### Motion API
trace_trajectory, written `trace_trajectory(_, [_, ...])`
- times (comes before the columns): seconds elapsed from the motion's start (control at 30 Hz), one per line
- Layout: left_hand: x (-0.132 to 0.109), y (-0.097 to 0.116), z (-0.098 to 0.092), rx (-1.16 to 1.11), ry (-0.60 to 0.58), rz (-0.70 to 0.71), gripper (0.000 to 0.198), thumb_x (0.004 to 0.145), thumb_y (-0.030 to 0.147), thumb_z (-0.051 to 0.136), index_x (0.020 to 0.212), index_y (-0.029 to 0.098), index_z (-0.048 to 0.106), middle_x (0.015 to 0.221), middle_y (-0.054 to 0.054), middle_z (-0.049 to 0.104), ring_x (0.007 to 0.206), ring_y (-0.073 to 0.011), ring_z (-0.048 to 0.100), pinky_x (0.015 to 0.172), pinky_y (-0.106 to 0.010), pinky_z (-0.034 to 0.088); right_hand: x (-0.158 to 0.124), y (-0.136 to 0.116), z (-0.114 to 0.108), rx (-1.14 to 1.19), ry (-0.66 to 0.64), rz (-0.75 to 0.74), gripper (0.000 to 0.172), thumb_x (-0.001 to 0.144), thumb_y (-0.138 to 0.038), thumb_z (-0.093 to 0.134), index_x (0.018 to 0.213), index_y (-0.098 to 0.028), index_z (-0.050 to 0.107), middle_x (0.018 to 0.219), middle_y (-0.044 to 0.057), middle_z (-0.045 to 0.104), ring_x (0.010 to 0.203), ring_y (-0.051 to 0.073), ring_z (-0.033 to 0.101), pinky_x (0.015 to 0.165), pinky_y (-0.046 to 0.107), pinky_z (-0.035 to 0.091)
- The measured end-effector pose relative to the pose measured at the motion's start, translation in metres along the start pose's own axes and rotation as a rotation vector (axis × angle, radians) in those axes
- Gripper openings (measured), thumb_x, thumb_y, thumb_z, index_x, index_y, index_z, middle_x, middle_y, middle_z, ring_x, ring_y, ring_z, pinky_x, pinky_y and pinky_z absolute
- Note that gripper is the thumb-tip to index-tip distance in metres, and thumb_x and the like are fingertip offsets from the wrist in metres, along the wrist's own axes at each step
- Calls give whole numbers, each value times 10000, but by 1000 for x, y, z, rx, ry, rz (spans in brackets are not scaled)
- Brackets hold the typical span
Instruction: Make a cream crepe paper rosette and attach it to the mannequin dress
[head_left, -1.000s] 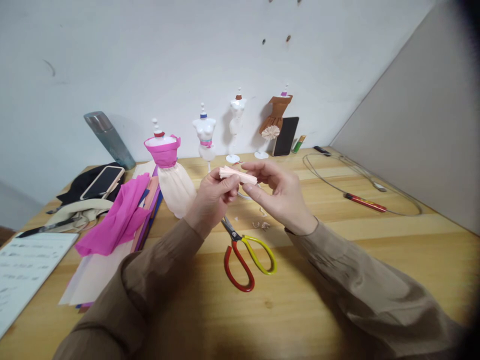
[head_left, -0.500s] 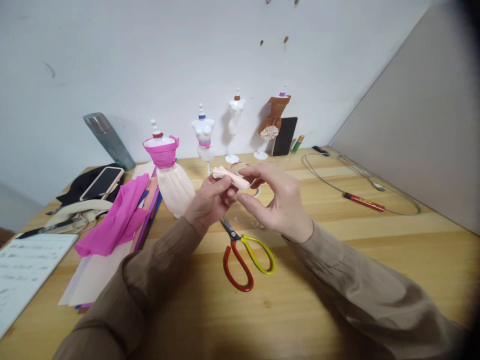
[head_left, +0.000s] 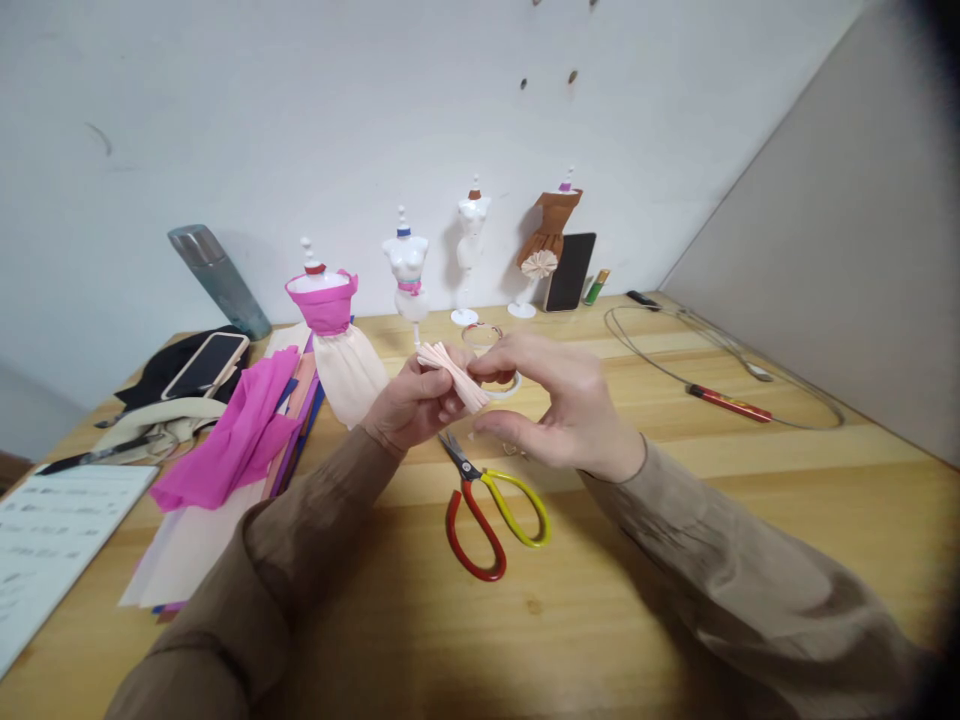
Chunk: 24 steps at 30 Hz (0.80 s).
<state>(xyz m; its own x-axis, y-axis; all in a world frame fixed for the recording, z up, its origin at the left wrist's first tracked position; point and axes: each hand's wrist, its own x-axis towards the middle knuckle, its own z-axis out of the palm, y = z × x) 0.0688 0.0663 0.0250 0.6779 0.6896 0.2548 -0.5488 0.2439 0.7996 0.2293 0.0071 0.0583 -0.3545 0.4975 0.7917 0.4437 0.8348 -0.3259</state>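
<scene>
My left hand (head_left: pixel 409 408) pinches a small pleated strip of pale peach paper (head_left: pixel 452 373) above the wooden table (head_left: pixel 675 520). The strip tilts down to the right and its left end fans out. My right hand (head_left: pixel 562 405) holds the strip's right end between thumb and forefinger, the other fingers loosely curled. Red and yellow handled scissors (head_left: pixel 491 510) lie on the table just below both hands. A tape roll (head_left: pixel 491 345) sits behind the hands, partly hidden.
Several small mannequins stand at the back: one in a pink and cream dress (head_left: pixel 337 340), two bare white ones (head_left: pixel 407 275), one in brown (head_left: pixel 551 235). Pink and cream paper sheets (head_left: pixel 232 450) lie left. A phone (head_left: pixel 204 365), flask (head_left: pixel 217 280), wire loop (head_left: pixel 720 370).
The paper strip has tilted from near level to sloping down right, and both hands have sunk slightly. My right hand has slid over the strip's right end.
</scene>
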Motion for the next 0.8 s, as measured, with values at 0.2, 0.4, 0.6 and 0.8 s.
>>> trace_trajectory(0.2, [-2, 2, -1, 32, -16, -67, 359, 570, 363, 835, 653, 146, 561, 512, 42, 477, 414, -48, 392, 383, -167, 233, 1, 1, -4, 0, -60, 46, 187, 805, -400, 644, 844, -223, 599, 756, 27, 648, 707, 182, 591, 690, 351, 480])
trace_trajectory(0.4, [1, 11, 11, 311, 133, 86, 259, 612, 317, 806, 638, 141, 618, 504, 36, 505, 449, -54, 407, 440, -193, 286, 4, 4, -13, -31, -102, 126, 195, 832, -390, 571, 859, -198, 596, 781, 40, 636, 700, 171, 566, 652, 326, 468])
trace_trajectory(0.6, [1, 15, 23, 552, 215, 274, 138, 668, 239, 773, 693, 156, 666, 653, 16, 611, 591, -79, 522, 583, -205, 419, 3, 11, -7, -46, -36, 202, 129, 856, -288, 580, 771, -193, 597, 751, 30, 638, 704, 163, 578, 670, 317, 460])
trace_trajectory(0.8, [0, 16, 27, 553, 191, 228, 262, 609, 193, 805, 857, 167, 722, 774, 4, 649, 739, -118, 580, 708, -241, 468, 1, 16, 0, 196, -17, 321, 169, 849, -331, 622, 780, -179, 648, 766, 35, 661, 735, 164, 602, 693, 321, 485])
